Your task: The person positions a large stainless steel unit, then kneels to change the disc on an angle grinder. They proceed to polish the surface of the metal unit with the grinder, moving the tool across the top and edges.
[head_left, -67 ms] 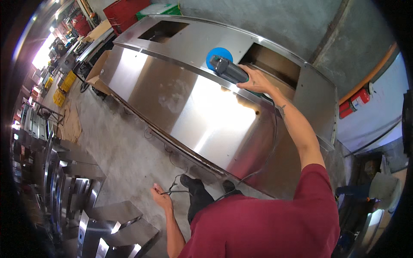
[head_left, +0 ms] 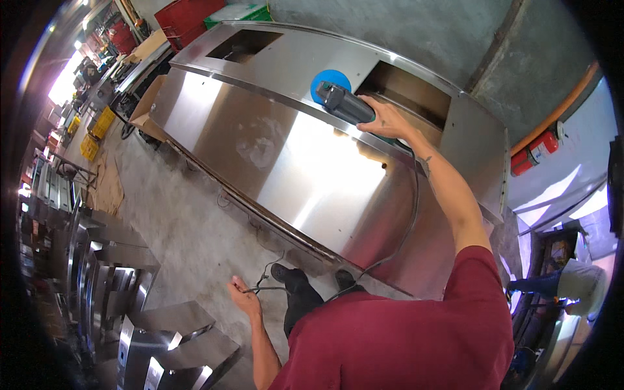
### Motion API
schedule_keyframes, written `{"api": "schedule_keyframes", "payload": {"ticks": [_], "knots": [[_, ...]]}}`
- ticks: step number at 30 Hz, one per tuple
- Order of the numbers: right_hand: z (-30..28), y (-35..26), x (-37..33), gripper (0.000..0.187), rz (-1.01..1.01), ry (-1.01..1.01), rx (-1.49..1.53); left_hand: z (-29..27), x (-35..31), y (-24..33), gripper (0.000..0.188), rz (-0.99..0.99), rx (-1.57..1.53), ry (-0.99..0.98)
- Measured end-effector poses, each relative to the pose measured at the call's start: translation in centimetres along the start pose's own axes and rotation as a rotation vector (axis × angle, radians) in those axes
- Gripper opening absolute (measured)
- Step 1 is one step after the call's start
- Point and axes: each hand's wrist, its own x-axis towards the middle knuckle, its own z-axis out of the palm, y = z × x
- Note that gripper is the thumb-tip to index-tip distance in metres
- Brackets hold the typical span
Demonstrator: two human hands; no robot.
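My right hand (head_left: 385, 121) is closed around the dark body of an angle grinder (head_left: 348, 104). Its blue disc (head_left: 329, 84) is over the upper panel of a large stainless-steel unit (head_left: 214, 123); whether the disc touches the metal I cannot tell. A black cord (head_left: 411, 224) runs from the grinder's rear down across the steel toward my feet. Low on the left, away from the unit, my left hand (head_left: 244, 296) is closed on a length of black cord (head_left: 265, 288). Dull smudges and a brownish stain mark the sloping steel face below the grinder.
Two rectangular openings cut the upper panel, one (head_left: 244, 47) at left and one (head_left: 416, 94) beside my right hand. Bent steel pieces (head_left: 175, 335) stand at lower left. A fire extinguisher (head_left: 536, 153) hangs at right. Red crates (head_left: 185, 19) and a cardboard box (head_left: 146, 107) sit far left.
Bright violet-white light now shows at the lower right, where it was dimmer. The view has shifted slightly; both hands keep their holds.
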Motion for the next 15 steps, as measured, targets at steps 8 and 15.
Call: {"api": "schedule_keyframes", "payload": {"ticks": [8, 15], "knots": [[-4.5, 2.5, -7.4, 0.085, 0.02, -0.01, 0.007, -1.3, -8.7, 2.2, 0.047, -0.139, -0.053, -0.013], [-7.7, 4.6, -13.4, 0.085, 0.008, -0.001, -0.029, -1.9, -17.2, -2.6, 0.044, -0.249, -0.231, -0.286]]}}
